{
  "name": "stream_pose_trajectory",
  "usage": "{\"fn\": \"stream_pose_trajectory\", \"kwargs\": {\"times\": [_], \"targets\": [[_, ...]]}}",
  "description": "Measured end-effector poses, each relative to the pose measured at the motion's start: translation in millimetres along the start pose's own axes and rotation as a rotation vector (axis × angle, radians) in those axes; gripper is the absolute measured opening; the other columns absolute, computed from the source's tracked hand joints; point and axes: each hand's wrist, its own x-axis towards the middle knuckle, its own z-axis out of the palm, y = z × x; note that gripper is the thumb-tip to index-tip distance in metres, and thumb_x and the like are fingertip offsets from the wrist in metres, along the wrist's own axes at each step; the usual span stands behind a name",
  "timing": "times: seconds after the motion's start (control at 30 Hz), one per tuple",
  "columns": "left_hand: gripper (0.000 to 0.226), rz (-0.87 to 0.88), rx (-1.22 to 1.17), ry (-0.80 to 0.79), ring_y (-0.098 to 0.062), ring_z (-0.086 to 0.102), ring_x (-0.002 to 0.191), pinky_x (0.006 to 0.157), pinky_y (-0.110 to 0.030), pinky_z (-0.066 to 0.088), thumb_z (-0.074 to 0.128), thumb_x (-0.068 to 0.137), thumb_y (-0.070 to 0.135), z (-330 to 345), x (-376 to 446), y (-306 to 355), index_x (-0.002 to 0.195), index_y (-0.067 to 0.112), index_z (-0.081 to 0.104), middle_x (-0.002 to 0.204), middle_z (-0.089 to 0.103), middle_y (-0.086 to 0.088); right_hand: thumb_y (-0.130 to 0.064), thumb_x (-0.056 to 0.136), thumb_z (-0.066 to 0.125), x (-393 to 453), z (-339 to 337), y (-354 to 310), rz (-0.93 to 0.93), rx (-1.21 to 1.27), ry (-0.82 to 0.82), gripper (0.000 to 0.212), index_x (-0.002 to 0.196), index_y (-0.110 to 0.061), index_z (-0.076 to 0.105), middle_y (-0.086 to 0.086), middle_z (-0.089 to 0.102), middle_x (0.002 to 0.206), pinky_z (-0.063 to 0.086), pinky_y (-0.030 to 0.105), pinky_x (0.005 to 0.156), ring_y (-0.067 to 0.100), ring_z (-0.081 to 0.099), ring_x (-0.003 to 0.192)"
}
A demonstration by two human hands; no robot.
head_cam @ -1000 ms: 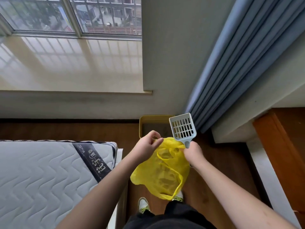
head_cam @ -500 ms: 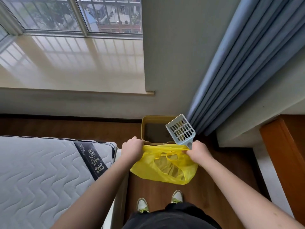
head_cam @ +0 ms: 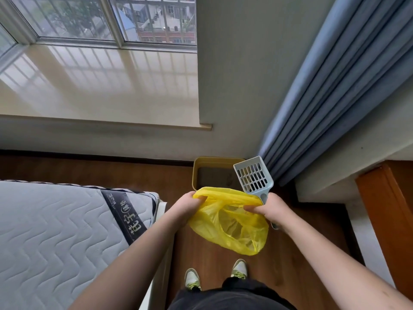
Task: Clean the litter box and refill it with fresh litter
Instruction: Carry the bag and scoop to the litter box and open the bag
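Yellow plastic bag [head_cam: 232, 222] is held open at centre frame, its rim gripped by both hands. Left hand [head_cam: 186, 208] fingers are curled tight on the rim at 9 o'clock of the bag. Right hand [head_cam: 271, 211] pinches the rim at 3 o'clock, and the grey slotted scoop [head_cam: 253, 177] is clamped there too, pointing to 12. Litter box [head_cam: 214, 173] is seen on the wood floor [head_cam: 111, 171] at 12 o'clock of the bag, beside the curtain [head_cam: 335, 90]. Mattress [head_cam: 55, 231] lies at 9 o'clock.

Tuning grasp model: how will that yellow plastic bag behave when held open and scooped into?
Likely floppy: the yellow plastic bag sags below the left hand and right hand, which pinch its rim. Probably light, since the film is translucent and crumpled. Its mouth would likely collapse if either hand let go.
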Motion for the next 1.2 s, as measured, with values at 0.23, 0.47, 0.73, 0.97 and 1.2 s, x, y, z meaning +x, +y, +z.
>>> {"fn": "stream_pose_trajectory", "kwargs": {"times": [0.23,0.47,0.73,0.97,1.2], "targets": [[0.031,0.253,0.525,0.139,-0.013,0.059,0.096,0.079,-0.027,0.052,0.068,0.082,0.021,-18,7,-6,0.109,0.036,0.064,0.113,0.067,0.005,-0.026,0.068,0.077,6,-14,0,0.091,-0.439,0.148,0.035,0.099,-0.017,0.066,0.004,0.069,0.098,0.054,0.032,0.075,0.023,0.064,0.088],[0.043,0.192,0.604,0.285,-0.023,0.059,0.088,0.064,-0.029,0.048,0.044,0.081,0.005,-16,0,-10,0.105,0.034,0.065,0.100,0.064,0.001,-0.025,0.084,0.060,-9,-14,2,0.219,-0.662,0.262,0.012,0.094,-0.019,0.055,0.006,0.063,0.102,0.047,0.029,0.068,0.027,0.061,0.091],[0.047,0.198,0.468,0.212,-0.019,0.061,0.095,0.075,-0.031,0.054,0.050,0.080,0.002,-25,1,-18,0.111,0.033,0.066,0.109,0.068,0.000,-0.024,0.078,0.071,-13,-34,23,0.232,-0.259,0.193,0.031,0.106,-0.012,0.064,0.009,0.068,0.098,0.052,0.033,0.073,0.027,0.063,0.088],[0.084,0.308,0.170,0.046,-0.022,0.046,0.128,0.106,-0.037,0.042,0.073,0.082,0.034,-20,-9,-20,0.150,0.033,0.025,0.147,0.040,-0.003,-0.025,0.081,0.074,-18,-28,28,0.123,0.121,0.084,0.044,0.122,-0.021,0.060,0.002,0.066,0.111,0.047,0.048,0.095,0.025,0.060,0.104],[0.076,1.019,0.783,0.616,-0.028,0.038,0.138,0.107,-0.049,0.031,0.062,0.073,0.070,9,-31,-19,0.135,0.030,0.045,0.149,0.041,-0.007,-0.013,0.089,0.064,-16,-10,18,0.192,0.431,0.131,0.034,0.123,-0.015,0.055,0.008,0.063,0.110,0.045,0.029,0.068,0.023,0.056,0.091]]}}
